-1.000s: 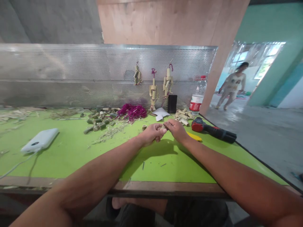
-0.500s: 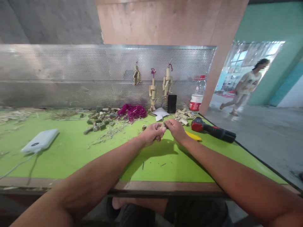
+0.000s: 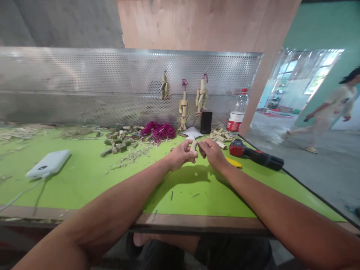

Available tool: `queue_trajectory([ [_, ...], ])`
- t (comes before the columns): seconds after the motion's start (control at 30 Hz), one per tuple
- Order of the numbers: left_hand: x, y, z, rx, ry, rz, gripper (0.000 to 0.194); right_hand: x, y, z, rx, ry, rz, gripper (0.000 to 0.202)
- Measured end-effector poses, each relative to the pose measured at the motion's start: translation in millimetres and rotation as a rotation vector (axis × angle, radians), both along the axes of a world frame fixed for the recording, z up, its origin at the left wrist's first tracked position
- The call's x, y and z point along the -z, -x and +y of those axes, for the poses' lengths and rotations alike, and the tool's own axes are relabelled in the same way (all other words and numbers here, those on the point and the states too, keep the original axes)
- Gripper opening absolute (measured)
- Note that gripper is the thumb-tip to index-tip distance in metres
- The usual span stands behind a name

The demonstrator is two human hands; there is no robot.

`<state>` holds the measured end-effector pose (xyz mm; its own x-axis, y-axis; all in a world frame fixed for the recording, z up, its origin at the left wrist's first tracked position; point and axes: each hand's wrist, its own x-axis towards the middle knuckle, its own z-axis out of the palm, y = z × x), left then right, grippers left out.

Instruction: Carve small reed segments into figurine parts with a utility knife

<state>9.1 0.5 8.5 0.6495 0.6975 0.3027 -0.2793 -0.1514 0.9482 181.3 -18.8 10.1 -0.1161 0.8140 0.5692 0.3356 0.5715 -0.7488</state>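
A short pale stick piece [image 3: 193, 145], like cut bamboo or stem, stands nearly upright between the thumb and fingers of my left hand [image 3: 182, 155]. Just right of it, my right hand [image 3: 209, 150] is closed in a pinch, its fingertips close to the piece; whatever they hold is too small to make out. Both hands hover over the green tabletop [image 3: 180, 202], casting a shadow. Behind them lies a white paper [image 3: 192, 132]. Beside my right wrist is a yellow tool [image 3: 234, 162], partly hidden by the forearm.
A cordless drill [image 3: 256, 155] lies at right, near cut pieces [image 3: 221, 135] and a bottle [image 3: 237, 112]. Purple string [image 3: 159, 132] and darker stem pieces [image 3: 116, 144] sit behind left. Jointed figures [image 3: 183, 107] hang against the perforated panel [image 3: 112, 82]. A white power bank [image 3: 49, 164] lies left.
My right fingertips have drawn slightly away from the stick piece, which now shows more plainly in my left hand. The person in the background has walked to the right.
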Motion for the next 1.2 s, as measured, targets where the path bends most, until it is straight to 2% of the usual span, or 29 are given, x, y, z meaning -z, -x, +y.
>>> queue_trajectory([
  [0.1,2.0,-0.1,2.0,0.026,-0.020,0.035,0.063,-0.8,0.5,-0.6,-0.012,-0.017,-0.057,0.042],
  [0.3,6.1,-0.5,3.1,0.059,-0.068,0.141,0.056,1.9,2.1,-1.9,0.091,-0.118,-0.127,0.041],
  [0.47,5.5,1.9,2.6,0.030,-0.088,0.135,0.052,4.0,5.5,-3.9,0.048,-0.129,-0.196,0.040],
  [0.63,5.1,0.1,2.8,0.012,-0.053,0.134,0.051,3.3,6.0,1.0,0.187,-0.128,-0.183,0.038],
  [0.77,5.8,-0.8,1.9,0.002,-0.051,0.115,0.048,4.4,7.8,1.6,0.098,-0.112,-0.186,0.037],
  [0.9,5.9,-1.6,0.0,0.025,-0.023,0.146,0.049,3.9,4.3,3.6,0.174,-0.117,-0.198,0.037],
  [1.03,4.9,-1.8,-0.4,0.035,-0.031,0.120,0.045,2.8,3.4,3.3,0.094,-0.106,-0.193,0.037],
  [1.2,4.1,0.0,-1.1,0.075,-0.024,0.101,0.039,3.1,5.9,2.5,0.123,-0.106,-0.176,0.036],
])
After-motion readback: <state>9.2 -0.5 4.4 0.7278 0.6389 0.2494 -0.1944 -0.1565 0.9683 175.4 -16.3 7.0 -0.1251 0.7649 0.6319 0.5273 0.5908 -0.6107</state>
